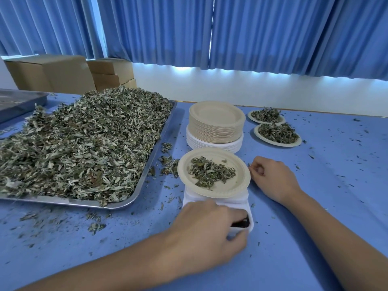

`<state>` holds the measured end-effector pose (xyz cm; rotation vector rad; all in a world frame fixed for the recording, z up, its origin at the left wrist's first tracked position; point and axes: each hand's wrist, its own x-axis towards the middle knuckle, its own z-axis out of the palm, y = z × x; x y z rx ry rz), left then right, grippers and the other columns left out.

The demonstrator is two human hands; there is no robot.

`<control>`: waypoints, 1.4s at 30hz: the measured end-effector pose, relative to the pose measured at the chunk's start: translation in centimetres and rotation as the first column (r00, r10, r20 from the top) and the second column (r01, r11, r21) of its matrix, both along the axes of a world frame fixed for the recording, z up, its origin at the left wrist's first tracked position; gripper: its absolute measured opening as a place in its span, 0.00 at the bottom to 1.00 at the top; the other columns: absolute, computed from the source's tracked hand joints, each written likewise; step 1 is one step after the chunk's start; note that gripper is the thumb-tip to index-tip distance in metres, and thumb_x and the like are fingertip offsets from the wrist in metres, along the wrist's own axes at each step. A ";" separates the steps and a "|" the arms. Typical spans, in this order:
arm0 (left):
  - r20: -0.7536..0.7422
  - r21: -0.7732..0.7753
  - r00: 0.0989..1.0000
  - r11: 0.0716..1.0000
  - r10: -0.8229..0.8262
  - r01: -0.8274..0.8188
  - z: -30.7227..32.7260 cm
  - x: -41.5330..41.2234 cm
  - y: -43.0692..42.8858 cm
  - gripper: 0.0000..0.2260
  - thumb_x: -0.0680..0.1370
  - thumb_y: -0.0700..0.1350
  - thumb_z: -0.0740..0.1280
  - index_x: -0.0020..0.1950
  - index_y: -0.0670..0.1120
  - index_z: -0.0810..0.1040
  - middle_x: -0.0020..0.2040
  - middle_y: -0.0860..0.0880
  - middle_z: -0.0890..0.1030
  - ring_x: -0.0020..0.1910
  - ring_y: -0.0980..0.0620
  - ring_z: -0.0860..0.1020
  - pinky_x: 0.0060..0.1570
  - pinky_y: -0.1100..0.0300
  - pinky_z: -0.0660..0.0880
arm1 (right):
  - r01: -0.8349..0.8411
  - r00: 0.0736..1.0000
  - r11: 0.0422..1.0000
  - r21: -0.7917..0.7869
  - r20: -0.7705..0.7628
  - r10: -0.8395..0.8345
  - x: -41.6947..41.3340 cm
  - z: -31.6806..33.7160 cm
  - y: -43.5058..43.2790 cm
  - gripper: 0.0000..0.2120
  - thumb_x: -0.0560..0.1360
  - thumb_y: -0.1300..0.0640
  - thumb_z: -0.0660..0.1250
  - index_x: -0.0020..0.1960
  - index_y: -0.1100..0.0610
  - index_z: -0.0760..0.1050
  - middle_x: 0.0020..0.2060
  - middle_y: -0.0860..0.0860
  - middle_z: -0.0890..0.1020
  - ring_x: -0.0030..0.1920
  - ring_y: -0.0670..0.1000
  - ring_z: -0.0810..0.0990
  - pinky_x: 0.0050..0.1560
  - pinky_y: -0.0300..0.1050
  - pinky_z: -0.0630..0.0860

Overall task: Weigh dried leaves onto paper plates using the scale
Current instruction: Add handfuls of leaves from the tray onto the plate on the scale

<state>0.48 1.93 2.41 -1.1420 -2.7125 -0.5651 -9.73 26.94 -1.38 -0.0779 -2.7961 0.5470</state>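
Observation:
A tan paper plate (235,186) with a small heap of dried leaves (211,172) sits on the white scale (193,199). My left hand (205,234) lies over the scale's front, its bent fingers and thumb framing the dark display (241,224) and hiding most of it. My right hand (273,177) rests on the table just right of the plate, fingers curled, thumb and forefinger pinching at the plate's right rim. A large steel tray (153,164) at the left is heaped with dried leaves (84,143).
A tall stack of empty paper plates (216,127) stands behind the scale. Two filled plates (278,134) (266,116) lie at the back right. Leaf crumbs litter the blue tablecloth (336,185). Another steel tray (16,101) and cardboard boxes (63,74) are at the far left.

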 end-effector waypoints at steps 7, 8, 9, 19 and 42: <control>-0.200 0.043 0.892 0.914 0.404 -0.404 6.7 -7.1 -5.6 0.07 0.80 0.57 0.63 0.52 0.59 0.79 0.38 0.56 0.81 0.39 0.51 0.82 0.40 0.56 0.77 | 0.003 1.000 1.000 0.001 -0.002 -0.003 -0.1 0.0 0.0 0.12 0.81 0.45 0.64 0.41 0.49 0.73 0.30 0.46 0.78 0.34 0.49 0.77 0.32 0.45 0.71; -0.261 -0.099 0.848 0.861 0.461 -0.499 7.2 -8.6 -6.8 0.08 0.80 0.57 0.62 0.57 0.59 0.77 0.46 0.55 0.81 0.46 0.47 0.82 0.44 0.54 0.76 | 0.002 1.000 1.000 0.001 -0.001 -0.002 -0.1 0.0 0.0 0.12 0.81 0.45 0.64 0.41 0.49 0.73 0.30 0.46 0.78 0.34 0.49 0.77 0.32 0.45 0.71; -0.302 -0.259 0.812 0.776 0.500 -0.575 7.4 -9.9 -7.8 0.11 0.81 0.57 0.62 0.62 0.58 0.75 0.53 0.51 0.80 0.51 0.44 0.81 0.46 0.52 0.74 | 0.003 1.000 1.000 0.003 -0.001 -0.003 -0.1 0.0 0.0 0.12 0.81 0.45 0.64 0.41 0.49 0.73 0.30 0.46 0.78 0.34 0.49 0.77 0.32 0.45 0.70; -0.268 -0.593 0.769 0.530 0.580 -0.606 4.7 -14.4 -10.8 0.08 0.78 0.37 0.62 0.56 0.45 0.73 0.41 0.49 0.74 0.42 0.44 0.76 0.38 0.51 0.71 | 0.007 1.000 1.000 -0.012 -0.007 -0.007 0.0 0.0 -0.1 0.13 0.81 0.44 0.64 0.40 0.48 0.73 0.30 0.46 0.78 0.34 0.49 0.77 0.32 0.46 0.72; -0.335 -0.432 0.692 0.548 0.640 -0.716 8.6 -14.4 -8.7 0.08 0.75 0.34 0.67 0.45 0.47 0.74 0.38 0.50 0.78 0.38 0.45 0.78 0.65 0.34 0.61 | 0.011 0.999 0.996 -0.083 -0.036 -0.014 -0.2 -0.1 0.0 0.16 0.81 0.43 0.65 0.37 0.48 0.73 0.26 0.47 0.76 0.33 0.50 0.77 0.33 0.45 0.70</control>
